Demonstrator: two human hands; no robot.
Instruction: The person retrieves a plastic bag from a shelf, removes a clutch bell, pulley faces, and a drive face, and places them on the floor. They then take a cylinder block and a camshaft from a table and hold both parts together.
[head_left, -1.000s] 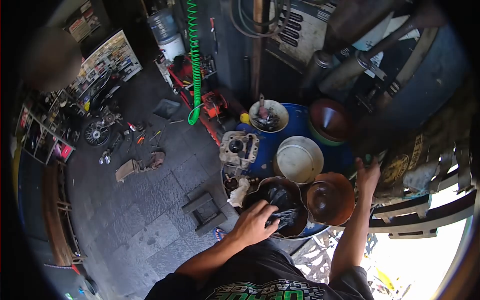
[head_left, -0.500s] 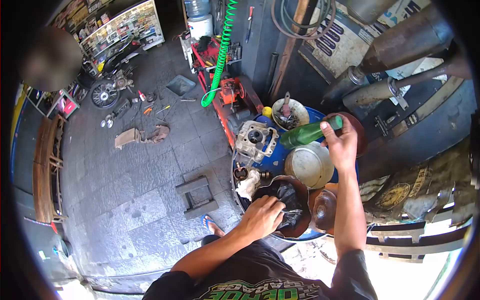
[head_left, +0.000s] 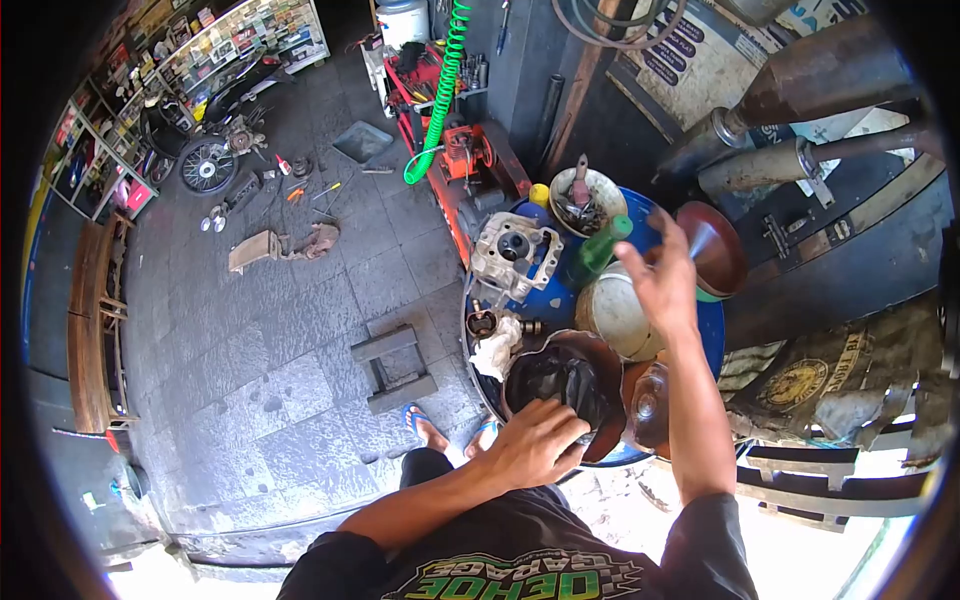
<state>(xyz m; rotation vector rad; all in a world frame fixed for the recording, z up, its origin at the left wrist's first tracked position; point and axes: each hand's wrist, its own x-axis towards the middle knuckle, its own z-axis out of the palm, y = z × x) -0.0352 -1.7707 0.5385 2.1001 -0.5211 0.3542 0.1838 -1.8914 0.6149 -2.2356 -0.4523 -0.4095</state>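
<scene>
A green bottle [head_left: 598, 252] stands on the blue drum top [head_left: 708, 342], leaning slightly in view, with nothing gripping it. Just right of its neck is my right hand [head_left: 662, 280], fingers apart and a little blurred by motion. My left hand [head_left: 536, 440] is closed at the near left side of a broken-edged brown container [head_left: 606, 385]. Black plastic [head_left: 560, 380] lies inside that container, by my fingertips; what they pinch is hidden. Under my right hand sits a round whitish container [head_left: 612, 312].
The drum also bears an engine cylinder head [head_left: 512, 255], a piston [head_left: 482, 322], a white rag [head_left: 495, 350], a bowl of small parts [head_left: 602, 192] and a reddish-brown funnel [head_left: 715, 250]. Exhaust pipes [head_left: 800, 90] jut out at right. A red compressor [head_left: 465, 155] stands behind.
The green bottle has gone from my right hand to standing on the drum, and that hand has opened. My left hand has shifted slightly down and right.
</scene>
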